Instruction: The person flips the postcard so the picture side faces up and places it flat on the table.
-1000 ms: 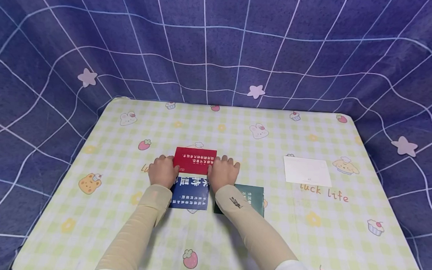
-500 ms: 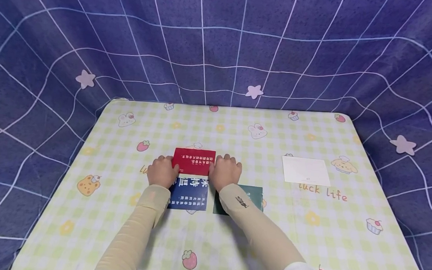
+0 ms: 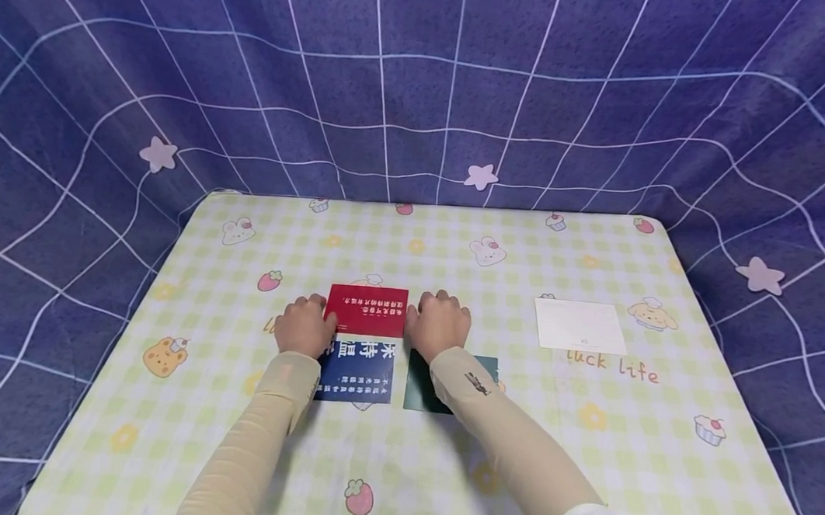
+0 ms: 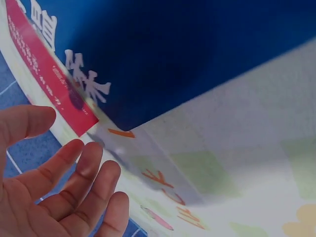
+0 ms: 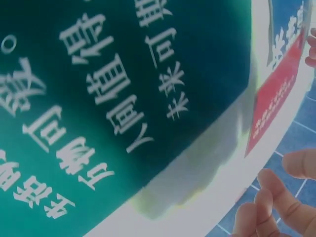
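Observation:
A red card (image 3: 366, 311) printed with white characters lies flat on the checked tablecloth. My left hand (image 3: 304, 323) is at its left edge, thumb tip overlapping the card in the head view; in the left wrist view the fingers (image 4: 89, 163) are loosely bent and spread from the thumb, nothing between them. Just off the red card's right edge, my right hand (image 3: 439, 321) has relaxed fingers (image 5: 271, 190) and holds nothing. Below the red card lies a blue card (image 3: 360, 371), its left part under my left wrist. A green card (image 5: 98, 98) lies to its right, partly hidden by my right forearm.
A white card (image 3: 580, 326) lies apart on the right side of the table. The tablecloth (image 3: 388, 458) has a green check with cartoon prints. A dark blue curtain (image 3: 421, 95) with a grid pattern hangs behind the table and along both sides.
My right hand has moved rightward off the red card's right edge, covering more of the green card. My left hand stays at the left edge. The view has shifted slightly.

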